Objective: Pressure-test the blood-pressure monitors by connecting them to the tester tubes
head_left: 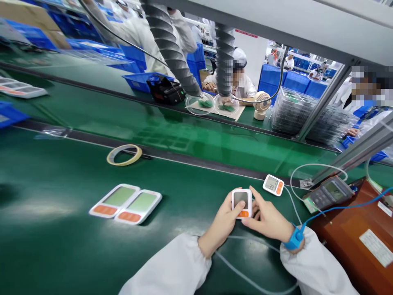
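Observation:
My left hand (223, 220) is wrapped around the left side of a small white digital monitor (240, 198) with a dark grey screen and orange buttons. The left thumb lies across its lower front. On the opposite side, the thumb and fingers of my right hand (270, 219) close on the monitor's edge; some fingertips are hidden behind it. A blue wrist strap (294, 239) circles my right wrist. Just beyond that hand lies a similar smaller white monitor (273, 185) with lit digits, joined to a pale tube (294, 206).
Two larger white monitors (125, 203) lie side by side at left, with a tape roll (125, 155) behind them. A grey handheld meter (332, 192) rests on a brown box (353, 241) at right. Across the green conveyor (196, 131), a co-worker sits below grey ducts (172, 49).

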`<state>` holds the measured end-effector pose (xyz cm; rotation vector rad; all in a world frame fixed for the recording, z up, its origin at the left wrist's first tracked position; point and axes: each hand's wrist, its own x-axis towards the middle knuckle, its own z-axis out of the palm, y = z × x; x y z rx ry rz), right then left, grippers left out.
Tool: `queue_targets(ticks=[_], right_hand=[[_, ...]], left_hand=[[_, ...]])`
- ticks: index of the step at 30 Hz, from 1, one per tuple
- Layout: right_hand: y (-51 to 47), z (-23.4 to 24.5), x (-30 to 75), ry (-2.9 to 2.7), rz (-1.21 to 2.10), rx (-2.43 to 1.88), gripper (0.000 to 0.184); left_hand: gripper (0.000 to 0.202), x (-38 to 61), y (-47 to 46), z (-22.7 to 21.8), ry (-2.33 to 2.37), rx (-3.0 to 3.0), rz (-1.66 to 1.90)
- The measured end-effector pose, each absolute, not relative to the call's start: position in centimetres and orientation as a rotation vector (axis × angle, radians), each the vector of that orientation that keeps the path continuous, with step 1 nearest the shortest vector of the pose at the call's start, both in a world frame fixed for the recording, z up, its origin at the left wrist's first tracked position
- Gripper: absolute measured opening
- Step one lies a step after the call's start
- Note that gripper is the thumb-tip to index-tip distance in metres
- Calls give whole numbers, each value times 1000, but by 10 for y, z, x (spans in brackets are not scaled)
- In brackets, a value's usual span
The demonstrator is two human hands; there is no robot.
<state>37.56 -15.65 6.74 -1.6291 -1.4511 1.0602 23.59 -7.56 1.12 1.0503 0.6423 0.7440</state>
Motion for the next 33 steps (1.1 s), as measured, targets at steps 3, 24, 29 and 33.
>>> queue_targets(ticks=[3, 24, 29, 33], right_hand=[[-156, 62, 379, -1397, 1001, -1670, 75], [-157, 67, 387, -1392, 947, -1776, 62], [-159, 68, 387, -1424, 932, -1781, 65], [-158, 70, 386, -1435, 928, -1807, 64]], left_hand=[[69, 232, -72, 14, 616, 1001, 670], [101, 226, -66, 13, 471, 1143, 472], [104, 228, -67, 13, 468, 1118, 478], [103, 228, -67, 11, 467, 1125, 480]])
